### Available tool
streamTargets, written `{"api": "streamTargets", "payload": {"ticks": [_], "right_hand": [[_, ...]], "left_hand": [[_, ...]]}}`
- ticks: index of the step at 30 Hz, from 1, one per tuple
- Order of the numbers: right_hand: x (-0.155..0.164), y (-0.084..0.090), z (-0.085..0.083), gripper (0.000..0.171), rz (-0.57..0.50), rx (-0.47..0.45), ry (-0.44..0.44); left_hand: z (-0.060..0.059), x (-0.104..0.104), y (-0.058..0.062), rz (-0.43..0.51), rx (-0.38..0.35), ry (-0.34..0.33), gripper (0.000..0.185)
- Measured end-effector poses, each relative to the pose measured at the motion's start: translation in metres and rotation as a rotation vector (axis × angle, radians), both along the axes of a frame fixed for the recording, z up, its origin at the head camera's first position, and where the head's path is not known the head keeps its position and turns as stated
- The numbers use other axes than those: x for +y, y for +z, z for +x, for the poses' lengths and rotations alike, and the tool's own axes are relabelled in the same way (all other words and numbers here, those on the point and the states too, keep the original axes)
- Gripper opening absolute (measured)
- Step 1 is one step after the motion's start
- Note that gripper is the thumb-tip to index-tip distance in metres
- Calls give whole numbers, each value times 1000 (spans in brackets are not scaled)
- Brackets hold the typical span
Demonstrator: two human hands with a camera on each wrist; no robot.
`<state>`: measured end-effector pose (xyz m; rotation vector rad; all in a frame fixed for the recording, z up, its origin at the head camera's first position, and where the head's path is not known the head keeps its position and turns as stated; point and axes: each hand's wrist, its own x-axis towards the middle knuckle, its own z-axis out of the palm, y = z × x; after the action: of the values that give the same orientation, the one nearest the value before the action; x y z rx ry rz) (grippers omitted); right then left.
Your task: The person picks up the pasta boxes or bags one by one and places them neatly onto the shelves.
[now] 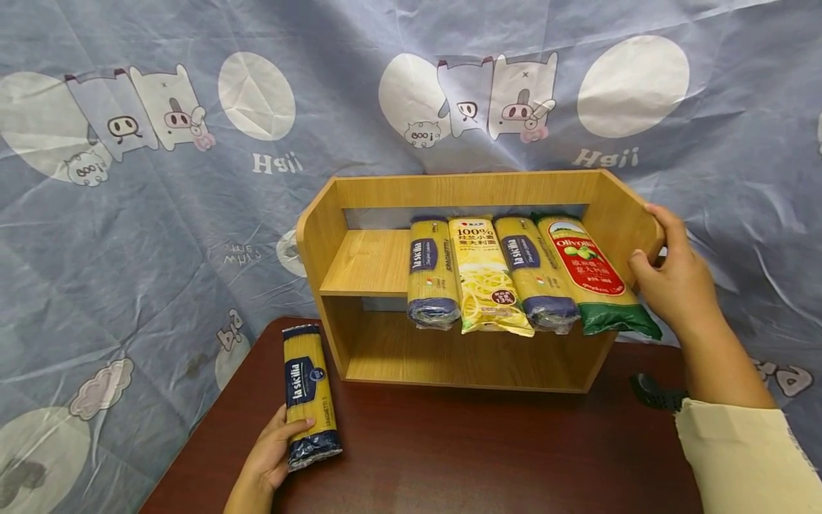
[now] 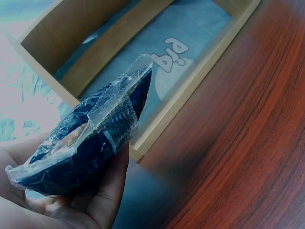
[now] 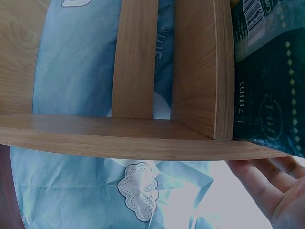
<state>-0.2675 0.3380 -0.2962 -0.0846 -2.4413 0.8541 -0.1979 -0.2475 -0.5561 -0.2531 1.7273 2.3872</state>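
Observation:
A wooden two-tier shelf [image 1: 472,189] stands on a dark red-brown table [image 1: 449,457]. Several spaghetti packets lie side by side on its upper board: two yellow-and-blue la sicilia packs [image 1: 432,270] [image 1: 533,275], a yellow 100% pack [image 1: 483,275] and a green-ended Olivoila pack [image 1: 594,278]. My left hand [image 1: 272,450] grips the near end of another la sicilia packet [image 1: 310,392] lying on the table; its crimped blue end [image 2: 90,138] fills the left wrist view. My right hand [image 1: 668,275] holds the shelf's right side panel [image 3: 143,140], fingers over its top edge.
A blue-grey cartoon-print cloth [image 1: 160,214] hangs behind and drapes around the table. A black object [image 1: 651,392] lies on the table by my right forearm. The shelf's lower tier and the left part of its upper board hold nothing.

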Motion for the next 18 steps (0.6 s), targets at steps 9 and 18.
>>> {"api": "streamTargets", "payload": {"ticks": [9, 18], "right_hand": [[-2, 1, 1, 69, -4, 1, 8], [-1, 1, 0, 70, 7, -20, 1]], "left_hand": [[1, 1, 1, 1, 42, 55, 53], [2, 1, 5, -2, 96, 61, 52]]}}
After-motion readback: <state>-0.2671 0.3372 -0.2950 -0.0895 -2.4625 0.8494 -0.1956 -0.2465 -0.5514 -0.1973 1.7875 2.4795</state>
